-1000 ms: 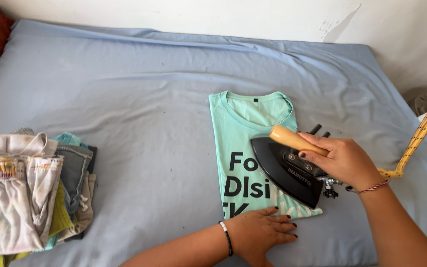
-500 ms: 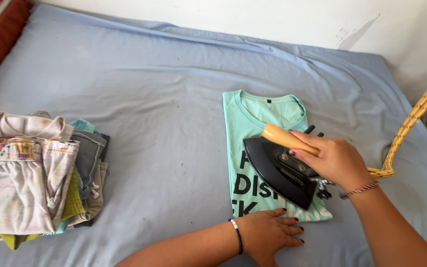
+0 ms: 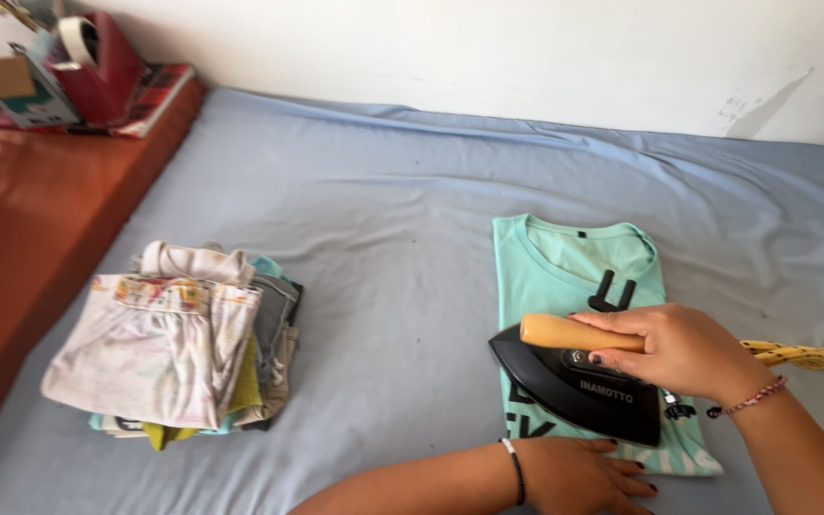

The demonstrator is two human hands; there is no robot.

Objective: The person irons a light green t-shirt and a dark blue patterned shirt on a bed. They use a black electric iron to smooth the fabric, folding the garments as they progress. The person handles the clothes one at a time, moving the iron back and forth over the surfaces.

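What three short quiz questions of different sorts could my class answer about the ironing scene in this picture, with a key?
1. True or false: the right hand grips the wooden handle of the black iron.
2. Multiple choice: the iron rests on (A) the pile of folded clothes, (B) the folded teal T-shirt, (C) the wooden ledge.
3. Fill the gap: the left hand lies flat at the T-shirt's ____ edge, nearest the camera.

Key: 1 true; 2 B; 3 lower. The pile sits apart, to the left on the blue sheet, with neither hand touching it.
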